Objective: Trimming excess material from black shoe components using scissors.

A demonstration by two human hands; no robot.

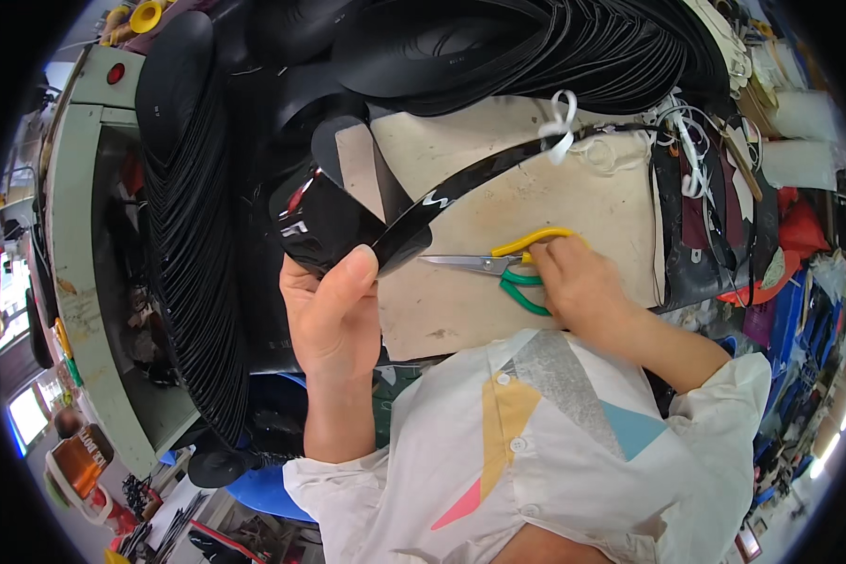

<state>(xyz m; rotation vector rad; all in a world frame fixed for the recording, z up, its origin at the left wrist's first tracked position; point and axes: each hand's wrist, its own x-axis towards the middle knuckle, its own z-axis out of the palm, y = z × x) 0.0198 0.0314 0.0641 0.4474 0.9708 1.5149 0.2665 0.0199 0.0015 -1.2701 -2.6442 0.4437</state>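
My left hand (333, 315) grips a glossy black shaped sheet (333, 226) with the thumb pressed on its lower edge. A long shiny black strip (498, 164) runs from that piece up to the right across the beige board (573, 211). My right hand (578, 287) rests on the board with its fingers on a pair of scissors (498, 265). One scissor handle is yellow and the other green, and the closed blades point left toward the black piece.
Tall stacks of black cut sheets (193, 244) stand to the left and fan across the top (535, 47). A white cord (562, 122) is tied around the strip. Dark straps and white cords (705, 188) hang at the right. A green machine frame (70, 254) is far left.
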